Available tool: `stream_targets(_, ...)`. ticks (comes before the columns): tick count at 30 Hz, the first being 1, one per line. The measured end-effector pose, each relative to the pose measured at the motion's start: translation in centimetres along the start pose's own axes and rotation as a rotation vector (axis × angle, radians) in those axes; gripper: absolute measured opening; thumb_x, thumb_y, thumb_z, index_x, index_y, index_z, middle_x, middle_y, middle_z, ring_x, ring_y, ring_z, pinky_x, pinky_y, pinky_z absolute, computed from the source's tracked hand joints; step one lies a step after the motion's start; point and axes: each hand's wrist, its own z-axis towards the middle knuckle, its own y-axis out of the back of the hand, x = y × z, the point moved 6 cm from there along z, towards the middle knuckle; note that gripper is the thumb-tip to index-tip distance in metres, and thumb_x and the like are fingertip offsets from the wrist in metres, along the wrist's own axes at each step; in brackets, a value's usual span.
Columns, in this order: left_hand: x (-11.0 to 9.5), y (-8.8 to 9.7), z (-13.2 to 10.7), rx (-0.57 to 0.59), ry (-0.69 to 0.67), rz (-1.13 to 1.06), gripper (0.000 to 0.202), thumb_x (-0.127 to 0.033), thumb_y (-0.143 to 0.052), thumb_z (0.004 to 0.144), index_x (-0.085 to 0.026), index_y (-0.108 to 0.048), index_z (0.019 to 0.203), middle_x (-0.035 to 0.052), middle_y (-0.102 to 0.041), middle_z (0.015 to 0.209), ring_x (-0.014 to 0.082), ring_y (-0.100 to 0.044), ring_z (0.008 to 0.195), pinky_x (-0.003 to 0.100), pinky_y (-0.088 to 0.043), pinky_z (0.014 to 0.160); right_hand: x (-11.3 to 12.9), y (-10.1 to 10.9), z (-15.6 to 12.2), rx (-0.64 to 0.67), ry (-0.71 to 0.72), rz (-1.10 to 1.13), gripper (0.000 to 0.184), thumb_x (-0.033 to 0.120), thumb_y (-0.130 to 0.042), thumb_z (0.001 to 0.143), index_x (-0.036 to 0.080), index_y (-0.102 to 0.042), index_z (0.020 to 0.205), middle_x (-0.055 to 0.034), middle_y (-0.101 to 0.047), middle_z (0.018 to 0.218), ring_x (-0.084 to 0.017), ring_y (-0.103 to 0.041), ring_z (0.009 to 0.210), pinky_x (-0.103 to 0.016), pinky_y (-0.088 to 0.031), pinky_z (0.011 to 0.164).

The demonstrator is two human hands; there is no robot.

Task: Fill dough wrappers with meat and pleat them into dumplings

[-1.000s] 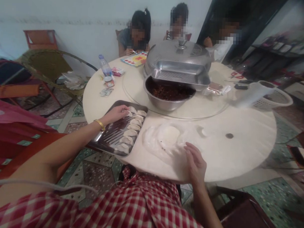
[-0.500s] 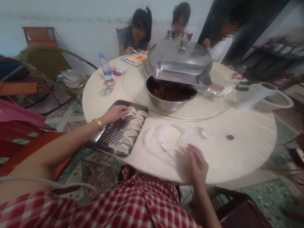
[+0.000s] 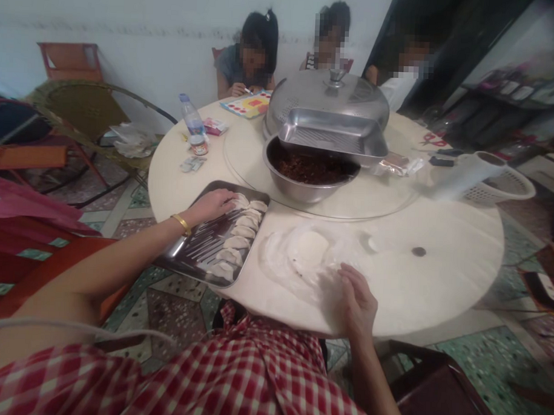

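Note:
My left hand (image 3: 215, 203) reaches over a dark metal tray (image 3: 198, 244) that overhangs the near left edge of the round table (image 3: 438, 280). Its fingers are curled on a dumpling at the far end of a row of several white dumplings (image 3: 240, 233). My right hand (image 3: 358, 298) rests on the table near the front edge, fingers loosely bent, nothing visible in it. It sits beside a floured patch with round dough wrappers (image 3: 308, 248).
A steel bowl of dark filling (image 3: 308, 169) stands mid-table under a tilted steel tray (image 3: 334, 137) and a domed lid (image 3: 329, 94). A water bottle (image 3: 190, 120), a white basket (image 3: 500, 184) and scissors lie around. Three people sit at the far side. Chairs stand to the left.
My left hand has shifted slightly over the far end of the dumpling row. My right hand has barely moved.

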Motion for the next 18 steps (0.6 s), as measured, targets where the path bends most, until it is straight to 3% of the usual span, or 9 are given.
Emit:
stream_targets(9,-0.24,0.27,0.69,0.045,-0.106,0.079,0.035,-0.038,-0.042,0.089,-0.019,-0.070,0.096,0.0083,-0.062,0.089,0.0215,-0.058,0.086,0.032,-0.044,0.083,-0.36,0.03,-0.02,-0.002,-0.005,0.002,0.025,0.040,-0.059,0.084,0.020,-0.074,0.088,-0.0112,-0.070,0.109,-0.023,-0.063,0.106,-0.046,-0.049,0.096)
stream_targets(18,-0.24,0.19,0.61,0.042,-0.098,0.110,0.036,-0.041,-0.043,0.090,-0.019,-0.068,0.105,0.0086,-0.064,0.093,0.0223,-0.058,0.090,0.034,-0.043,0.087,-0.51,0.04,-0.07,0.001,-0.001,0.010,0.025,0.039,-0.059,0.085,0.020,-0.074,0.088,-0.0112,-0.070,0.109,-0.024,-0.063,0.107,-0.047,-0.049,0.096)
